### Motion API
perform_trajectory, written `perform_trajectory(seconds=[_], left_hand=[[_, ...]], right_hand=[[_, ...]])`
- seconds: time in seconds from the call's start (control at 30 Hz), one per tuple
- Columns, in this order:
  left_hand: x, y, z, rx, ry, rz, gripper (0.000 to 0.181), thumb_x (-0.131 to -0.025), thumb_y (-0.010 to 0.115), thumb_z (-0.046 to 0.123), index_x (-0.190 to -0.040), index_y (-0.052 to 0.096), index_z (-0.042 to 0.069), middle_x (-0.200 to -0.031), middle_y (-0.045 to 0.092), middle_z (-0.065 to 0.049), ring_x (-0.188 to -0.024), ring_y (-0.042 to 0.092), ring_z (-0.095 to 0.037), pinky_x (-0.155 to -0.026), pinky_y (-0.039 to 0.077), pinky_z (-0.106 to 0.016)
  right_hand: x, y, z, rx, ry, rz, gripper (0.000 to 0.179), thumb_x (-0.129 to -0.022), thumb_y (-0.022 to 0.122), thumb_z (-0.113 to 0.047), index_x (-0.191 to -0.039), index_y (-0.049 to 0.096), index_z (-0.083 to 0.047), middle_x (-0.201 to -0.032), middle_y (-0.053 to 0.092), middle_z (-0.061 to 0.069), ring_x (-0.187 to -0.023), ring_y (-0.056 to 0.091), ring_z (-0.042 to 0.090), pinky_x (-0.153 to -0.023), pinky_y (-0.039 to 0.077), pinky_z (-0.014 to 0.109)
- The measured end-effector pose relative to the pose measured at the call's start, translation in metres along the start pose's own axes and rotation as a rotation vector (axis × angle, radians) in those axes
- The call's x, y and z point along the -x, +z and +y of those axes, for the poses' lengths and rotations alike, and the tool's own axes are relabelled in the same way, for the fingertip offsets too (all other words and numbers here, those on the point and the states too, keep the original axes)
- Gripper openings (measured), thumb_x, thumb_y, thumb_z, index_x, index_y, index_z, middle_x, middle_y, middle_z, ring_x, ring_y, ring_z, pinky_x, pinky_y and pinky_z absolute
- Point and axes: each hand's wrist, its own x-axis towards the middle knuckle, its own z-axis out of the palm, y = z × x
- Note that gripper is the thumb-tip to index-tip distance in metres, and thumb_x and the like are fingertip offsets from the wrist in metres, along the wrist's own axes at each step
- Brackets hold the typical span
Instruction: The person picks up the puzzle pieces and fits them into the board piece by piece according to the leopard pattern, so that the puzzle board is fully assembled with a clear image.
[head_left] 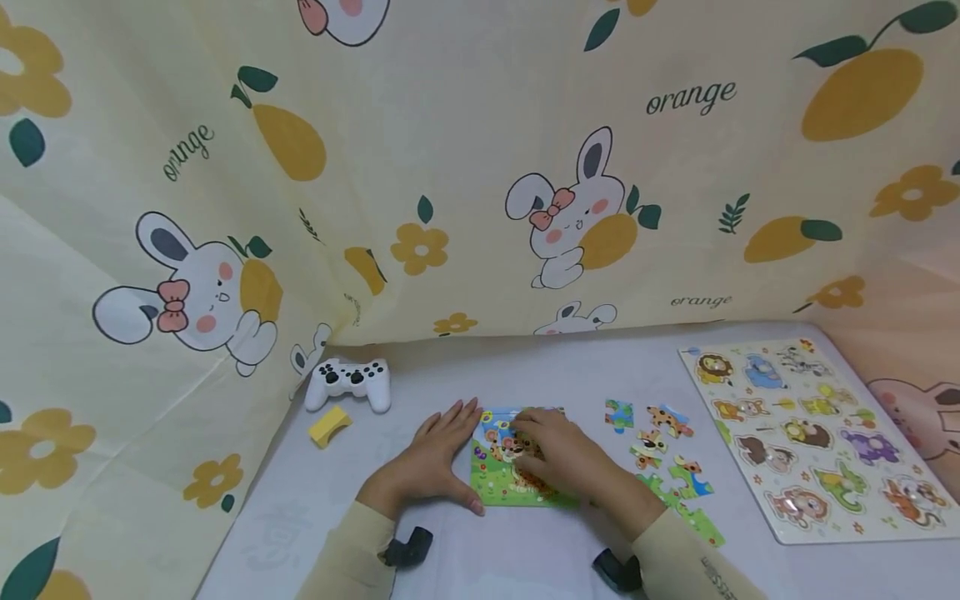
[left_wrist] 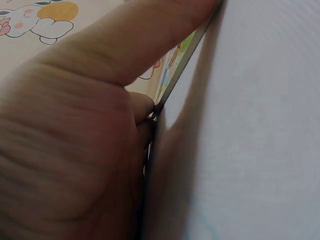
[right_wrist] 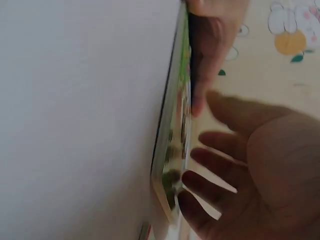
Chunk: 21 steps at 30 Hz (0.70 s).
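Note:
A jigsaw puzzle [head_left: 498,492] with animals on green grass lies flat in front of the person. Along its left edge rests the left hand [head_left: 427,462], fingers extended up the side and thumb spread at the near corner. In the left wrist view the left thumb [left_wrist: 125,42] lies across the board's edge. The right hand [head_left: 570,454] is over the puzzle's right half, covering part of the picture. Its fingers [right_wrist: 215,167] are spread and slightly bent in the right wrist view, tips close over the puzzle surface, and no piece shows between them.
Loose jigsaw pieces [head_left: 663,421] lie right of the puzzle, some near the right forearm. Farther right is a large animal peg board [head_left: 806,500]. A white game controller [head_left: 348,382] and a yellow block [head_left: 328,427] sit at the left. Patterned cloth [head_left: 465,167] hangs behind.

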Motion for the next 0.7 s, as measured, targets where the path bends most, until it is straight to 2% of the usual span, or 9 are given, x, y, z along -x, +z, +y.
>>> perform_trajectory(seconds=[0.1,0.2,0.47,0.7], left_hand=[[0.001,-0.001,-0.001,-0.006,-0.007,0.001,0.150,-0.062,0.096,0.073,-0.175,0.019,0.012,-0.182,0.005,0.002,-0.166,-0.003,-0.023,-0.131,-0.002,-0.054],[0.002,-0.002,-0.002,-0.002,-0.002,0.006,0.149,-0.063,0.097,0.072,-0.175,0.019,0.011,-0.181,0.006,0.001,-0.166,-0.002,-0.024,-0.130,-0.002,-0.055],[0.001,0.000,-0.002,-0.007,0.009,-0.001,0.149,-0.064,0.095,0.073,-0.175,0.018,0.011,-0.182,0.005,0.000,-0.166,-0.003,-0.024,-0.130,-0.001,-0.055],[-0.001,-0.001,-0.001,-0.016,-0.004,-0.013,0.148,-0.065,0.095,0.073,-0.176,0.018,0.012,-0.182,0.004,0.003,-0.166,-0.004,-0.022,-0.131,-0.001,-0.055]], right_hand=[[0.011,-0.002,-0.003,0.049,-0.053,-0.072,0.058,-0.106,0.075,-0.032,-0.155,0.061,-0.004,-0.165,0.049,0.015,-0.152,0.042,0.042,-0.115,0.040,0.070],[0.016,-0.002,-0.008,0.083,-0.066,-0.113,0.062,-0.108,0.071,-0.036,-0.160,0.056,-0.006,-0.171,0.042,0.013,-0.157,0.034,0.041,-0.113,0.040,0.071],[0.008,0.005,-0.019,0.125,-0.041,-0.140,0.069,-0.110,0.063,-0.046,-0.166,0.047,-0.009,-0.175,0.035,0.008,-0.162,0.024,0.038,-0.116,0.031,0.073],[-0.001,0.008,-0.023,0.143,-0.033,-0.138,0.072,-0.110,0.063,-0.048,-0.167,0.045,-0.007,-0.176,0.032,0.009,-0.162,0.022,0.040,-0.118,0.028,0.073]])
